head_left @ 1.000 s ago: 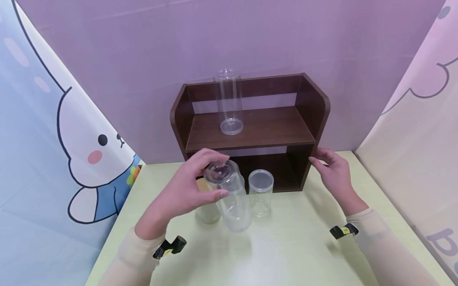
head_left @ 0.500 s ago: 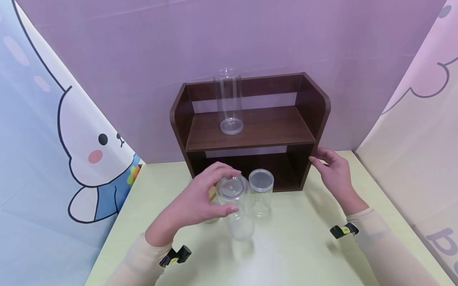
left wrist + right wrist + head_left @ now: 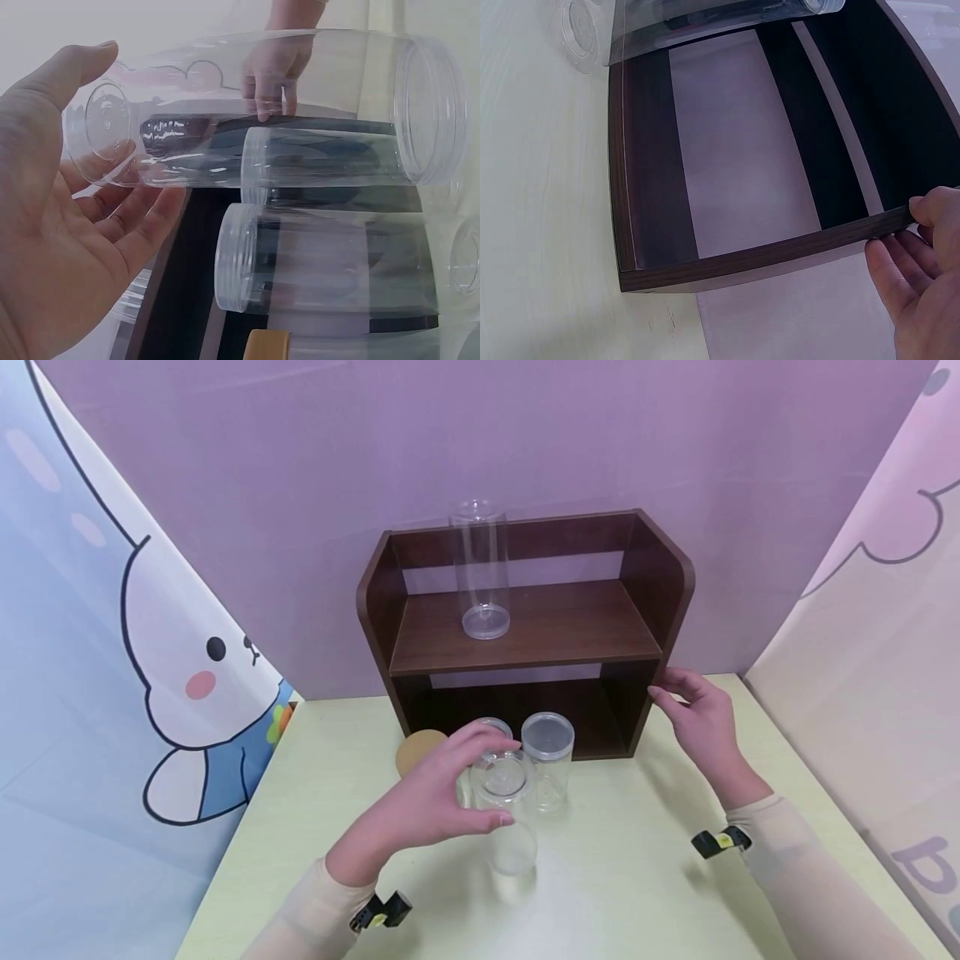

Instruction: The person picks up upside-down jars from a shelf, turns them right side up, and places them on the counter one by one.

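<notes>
My left hand (image 3: 420, 810) grips a tall clear plastic jar (image 3: 519, 795) round its upper end, thumb on the near side and fingers behind. The jar is upside down: in the left wrist view its base lies by my palm and the clear lid (image 3: 431, 109) is at the far, lower end. With thumb and fingers, my right hand (image 3: 699, 720) holds the front edge of the right side panel of a dark brown two-tier shelf (image 3: 585, 643). The right wrist view shows that pinch on the panel (image 3: 780, 247) at its lower right.
Another clear jar (image 3: 483, 560) stands lid-down on the upper tier. Before the lower tier are a clear jar with a greyish lid (image 3: 548, 735), a second lidded jar (image 3: 495, 725) partly hidden by my left hand, and one with a wooden lid (image 3: 420, 750). A pale table (image 3: 615, 868) lies underneath.
My left hand has carried the upside-down jar toward me and slightly right, and the jar stands straighter. The wooden lid has come into view behind it. My right hand stays on the shelf panel.
</notes>
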A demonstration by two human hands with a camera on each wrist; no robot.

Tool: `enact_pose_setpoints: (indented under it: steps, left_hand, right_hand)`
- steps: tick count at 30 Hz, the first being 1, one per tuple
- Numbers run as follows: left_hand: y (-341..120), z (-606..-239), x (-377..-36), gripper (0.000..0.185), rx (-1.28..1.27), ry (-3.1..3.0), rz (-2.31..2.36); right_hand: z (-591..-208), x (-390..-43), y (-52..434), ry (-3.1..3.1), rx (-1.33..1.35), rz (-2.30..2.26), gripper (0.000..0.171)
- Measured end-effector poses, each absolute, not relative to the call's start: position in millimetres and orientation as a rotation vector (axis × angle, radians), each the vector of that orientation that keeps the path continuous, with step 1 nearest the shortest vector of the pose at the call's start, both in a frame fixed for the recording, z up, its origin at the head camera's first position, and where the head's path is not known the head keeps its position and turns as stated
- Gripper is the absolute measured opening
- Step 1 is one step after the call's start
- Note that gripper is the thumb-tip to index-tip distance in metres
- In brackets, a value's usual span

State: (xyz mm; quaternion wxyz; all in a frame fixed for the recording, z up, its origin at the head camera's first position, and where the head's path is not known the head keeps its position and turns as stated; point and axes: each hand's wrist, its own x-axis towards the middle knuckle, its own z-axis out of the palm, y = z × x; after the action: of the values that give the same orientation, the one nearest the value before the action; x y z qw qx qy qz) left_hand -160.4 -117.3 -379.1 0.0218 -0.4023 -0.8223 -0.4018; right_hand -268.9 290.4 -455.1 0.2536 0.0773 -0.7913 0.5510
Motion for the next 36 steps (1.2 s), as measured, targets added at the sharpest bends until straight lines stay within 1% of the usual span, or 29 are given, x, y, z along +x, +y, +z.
enact_pose_setpoints:
  steps: [12,19,23,28,36]
  left_hand:
    - [-117.1,-383.1,-162.8,0.076,-1.256,-2.513,-1.211]
    - [-117.8,-381.0,-163.8,0.076,-1.244,-2.506,-1.226]
    - [-118.5,-380.0,-165.6,0.075,-1.240,-2.490,-1.241]
    - [-120.3,-375.8,-166.2,0.074,-1.217,-2.477,-1.264]
    - [-122.1,-371.7,-169.4,0.076,-1.154,-2.435,-1.334]
  right_hand:
    - [-457.2,-269.4,292.3,-2.163,0.204,1.470,0.027]
    - [-460.2,-265.1,288.4,-2.109,0.139,1.448,0.032]
    - [-462.0,-255.4,283.1,-1.949,0.151,1.423,0.027]
    - [-459.5,-239.2,272.1,-1.823,0.358,1.386,0.021]
    - [-451.3,-219.0,248.7,-1.789,0.889,1.359,0.026]
